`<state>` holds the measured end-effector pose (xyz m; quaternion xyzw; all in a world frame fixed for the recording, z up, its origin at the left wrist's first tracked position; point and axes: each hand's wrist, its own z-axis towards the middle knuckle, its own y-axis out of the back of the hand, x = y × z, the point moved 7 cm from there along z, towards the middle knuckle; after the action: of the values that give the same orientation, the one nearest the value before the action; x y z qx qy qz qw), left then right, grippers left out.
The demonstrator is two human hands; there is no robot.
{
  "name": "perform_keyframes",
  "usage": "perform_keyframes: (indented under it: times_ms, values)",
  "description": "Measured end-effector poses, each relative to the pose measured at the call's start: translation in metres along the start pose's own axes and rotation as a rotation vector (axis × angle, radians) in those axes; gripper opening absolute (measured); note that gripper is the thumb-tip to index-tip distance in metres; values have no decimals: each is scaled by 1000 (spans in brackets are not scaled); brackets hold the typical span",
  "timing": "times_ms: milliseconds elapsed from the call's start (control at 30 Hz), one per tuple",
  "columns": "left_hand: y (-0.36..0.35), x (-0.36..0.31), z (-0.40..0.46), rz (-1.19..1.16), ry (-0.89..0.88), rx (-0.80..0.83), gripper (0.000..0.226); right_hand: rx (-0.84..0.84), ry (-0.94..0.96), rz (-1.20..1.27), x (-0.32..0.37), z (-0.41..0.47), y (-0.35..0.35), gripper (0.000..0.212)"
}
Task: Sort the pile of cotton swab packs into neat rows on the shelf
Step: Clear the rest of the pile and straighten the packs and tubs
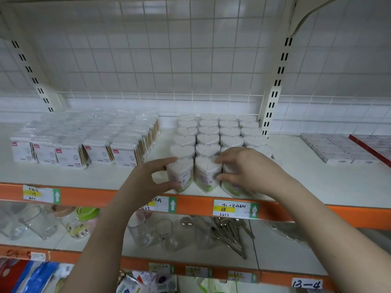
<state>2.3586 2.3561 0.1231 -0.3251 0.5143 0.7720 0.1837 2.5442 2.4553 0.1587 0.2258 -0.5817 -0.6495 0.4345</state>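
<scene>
**Both hands on the front row of heart-shaped swab tubs**

The left hand [155, 176] curls around the front-left heart-shaped cotton swab tub [180, 174], fingers over its top edge and thumb low against its side, so it grasps that tub. The right hand [246, 168] lies over the front tub of the third column [230, 186], fingers reaching across its top and thumb pressed to its wall; it grips this tub, which is mostly hidden beneath the palm. Between the two stands the front-middle tub [208, 173], upright, touched by the right fingertips.

Behind these three, more heart-shaped tubs [208, 132] stand in straight columns running back to the tiled wall [190, 60]. All sit on the white shelf [317, 176], the front row near its orange front rail [84, 194].

Left of the heart tubs, flat packs of wooden-stick swabs [84, 144] stand in close rows. Well to the right of the tubs lie flat boxes [338, 149].

On the rail below the tubs hangs a price label [234, 209] with a yellow band. On the shelf under it are clear glasses [148, 231] and metal spoons [228, 231].
</scene>
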Motion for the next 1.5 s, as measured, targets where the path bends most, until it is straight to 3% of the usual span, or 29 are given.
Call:
perform_keyframes:
  times_ms: [300,600,800,967,1100,1267,1500]
  values:
    - [-1,3,9,83,-72,-44,57,45,-20,54,-3,16,8,38]
    - [-4,17,17,-1,-112,38,47,2,-79,178,-15,43,20,8]
    - [7,19,30,-50,-168,0,31,115,-151,-58,-38,77,15,43]
    - [11,11,55,-32,-217,1,29,228,-201,-54,-47,98,-1,55]
    - [5,13,70,4,-200,90,30,306,-189,-12,-47,103,-13,49]
    - [0,11,85,7,-209,158,31,199,-198,93,-54,109,-8,31]
    - [-2,17,96,91,-195,155,30,172,-196,191,-63,117,-6,29]
